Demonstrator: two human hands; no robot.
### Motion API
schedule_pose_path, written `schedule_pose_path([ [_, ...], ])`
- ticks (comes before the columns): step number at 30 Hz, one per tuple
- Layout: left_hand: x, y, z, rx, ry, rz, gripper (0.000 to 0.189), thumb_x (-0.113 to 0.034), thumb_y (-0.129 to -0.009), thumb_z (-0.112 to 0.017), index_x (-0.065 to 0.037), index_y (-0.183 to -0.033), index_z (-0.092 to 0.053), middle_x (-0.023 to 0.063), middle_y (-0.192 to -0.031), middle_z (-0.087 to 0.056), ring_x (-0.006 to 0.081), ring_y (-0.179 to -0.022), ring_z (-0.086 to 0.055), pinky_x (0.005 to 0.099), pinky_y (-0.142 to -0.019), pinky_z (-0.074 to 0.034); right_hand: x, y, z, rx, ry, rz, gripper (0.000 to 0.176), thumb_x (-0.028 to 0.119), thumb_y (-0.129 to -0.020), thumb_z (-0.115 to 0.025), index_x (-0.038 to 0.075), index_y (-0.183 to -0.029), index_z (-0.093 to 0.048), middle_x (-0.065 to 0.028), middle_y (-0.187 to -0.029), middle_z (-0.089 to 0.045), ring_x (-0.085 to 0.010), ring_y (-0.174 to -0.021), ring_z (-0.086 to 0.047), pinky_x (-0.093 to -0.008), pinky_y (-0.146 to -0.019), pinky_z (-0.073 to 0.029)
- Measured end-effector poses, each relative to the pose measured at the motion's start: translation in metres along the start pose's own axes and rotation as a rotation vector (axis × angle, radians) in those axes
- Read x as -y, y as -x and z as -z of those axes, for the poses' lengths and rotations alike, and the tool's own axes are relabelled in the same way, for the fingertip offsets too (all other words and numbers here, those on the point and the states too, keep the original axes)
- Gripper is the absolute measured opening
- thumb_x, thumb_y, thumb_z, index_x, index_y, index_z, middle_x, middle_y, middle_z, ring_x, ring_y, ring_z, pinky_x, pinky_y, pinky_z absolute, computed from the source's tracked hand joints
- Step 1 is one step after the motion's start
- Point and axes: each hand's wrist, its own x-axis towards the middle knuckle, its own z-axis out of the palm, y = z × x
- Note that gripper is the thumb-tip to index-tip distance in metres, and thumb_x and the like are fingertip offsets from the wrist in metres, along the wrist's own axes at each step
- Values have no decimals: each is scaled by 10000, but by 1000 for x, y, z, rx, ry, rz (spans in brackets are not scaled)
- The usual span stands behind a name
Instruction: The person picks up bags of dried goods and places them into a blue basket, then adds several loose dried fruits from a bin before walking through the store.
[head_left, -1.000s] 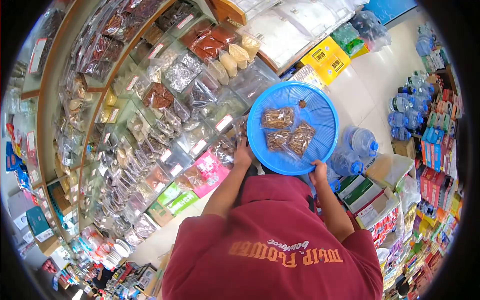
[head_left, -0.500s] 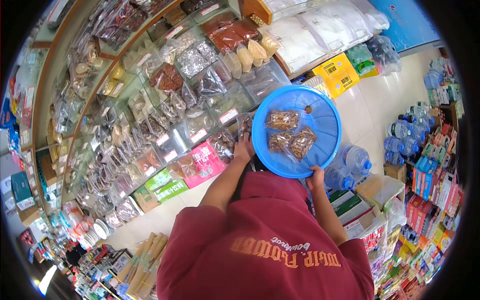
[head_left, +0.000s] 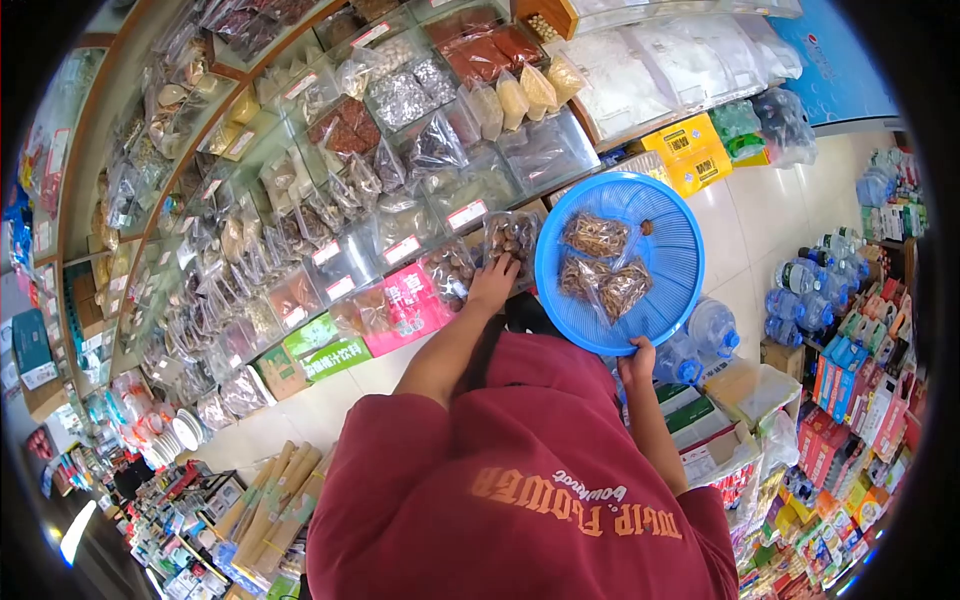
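Note:
My left hand [head_left: 492, 285] reaches to the front of the shelf, its fingers apart over the lower edge of a clear bag of dark brown dried mushrooms [head_left: 510, 238]. The thumb is hard to make out. On the other side, my right hand [head_left: 637, 362] grips the near rim of a round blue plastic basket [head_left: 675, 290], which tilts in front of my body. Inside the basket lie several clear bags of thin brown dried goods [head_left: 597, 236], with a small brown piece [head_left: 647, 227] by the far wall.
Bins of bagged dried goods [head_left: 405, 215] fill the shelf at left. A pink box [head_left: 412, 303] and a green box [head_left: 328, 345] stand along its foot. Yellow boxes [head_left: 683, 155] lie beyond the basket. Large water bottles [head_left: 712, 328] and open cartons [head_left: 715, 445] are at my right.
The view has shifted slightly. The basket has moved a little right, uncovering more of the mushroom bag, and my left hand's fingers now show on that bag. My right hand still holds the rim.

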Motion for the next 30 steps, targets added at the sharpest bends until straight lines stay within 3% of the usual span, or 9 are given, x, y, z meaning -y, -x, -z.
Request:
schedule_pose_path([
  [6,-7,-16,33,188,148,105,296,-163,-874,-451,-129,-1166,-484,154,-1229,-432,347,-1042,-547,478,-815,-478,-2,-1,-5,-14,28,23,216,-31,-692,-451,-33,-904,-487,-136,-941,-568,-307,-900,-570,-449,-907,-470],
  [10,-3,-13,30,153,149,57,251,-171,-875,-442,-135,-1118,-494,161,-1194,-438,369,-990,-559,490,-803,-482,-7,-3,-9,-3,-3,35,329,-58,-670,-454,-53,-996,-495,-132,-936,-574,-286,-838,-588,-441,-813,-507],
  [12,-1,-10,22,68,146,43,250,-180,-877,-439,-146,-1117,-500,153,-1205,-438,368,-1010,-550,483,-808,-483,-11,-3,-8,25,-13,39,363,-60,-669,-455,-47,-1030,-489,-131,-947,-575,-286,-839,-588,-441,-811,-507],
  [15,3,-9,16,127,119,21,291,-171,-877,-439,-157,-1163,-495,140,-1236,-433,361,-1078,-520,476,-829,-480,-11,5,-16,32,-10,49,381,-66,-667,-453,-38,-1046,-492,-123,-943,-574,-287,-839,-587,-440,-805,-508],
  [22,13,8,-2,34,157,30,369,-166,-871,-483,-201,-1238,-496,122,-1280,-434,331,-1161,-465,454,-894,-460,-15,-1,-8,-3,-19,40,307,-75,-670,-451,-39,-971,-499,-106,-874,-553,-273,-792,-577,-437,-771,-513],
  [25,12,12,-7,-134,256,55,308,-183,-863,-524,-175,-1169,-546,113,-1264,-451,321,-1139,-481,452,-901,-455,-14,1,-10,-15,-20,32,235,-74,-672,-453,-29,-898,-500,-106,-847,-547,-267,-771,-575,-434,-756,-515],
  [27,8,14,-3,-377,380,28,292,-76,-788,-621,-97,-1077,-579,125,-1139,-517,334,-1030,-541,409,-865,-473,-15,2,-10,-21,-22,29,197,-74,-673,-454,-22,-858,-498,-105,-831,-544,-265,-761,-575,-431,-749,-517],
  [28,8,14,2,-378,378,24,292,-76,-788,-621,-97,-1077,-579,125,-1139,-517,334,-1030,-541,409,-865,-473,-17,1,-9,-21,-25,34,178,-72,-673,-455,-18,-838,-496,-101,-819,-541,-263,-749,-574,-431,-737,-517],
  [30,8,14,11,-534,648,97,284,-13,-779,-642,-58,-1052,-579,111,-995,-568,264,-888,-609,351,-769,-507,-18,4,-11,-21,-35,40,159,-70,-674,-456,-13,-818,-494,-98,-806,-537,-262,-737,-574,-430,-726,-518],
])
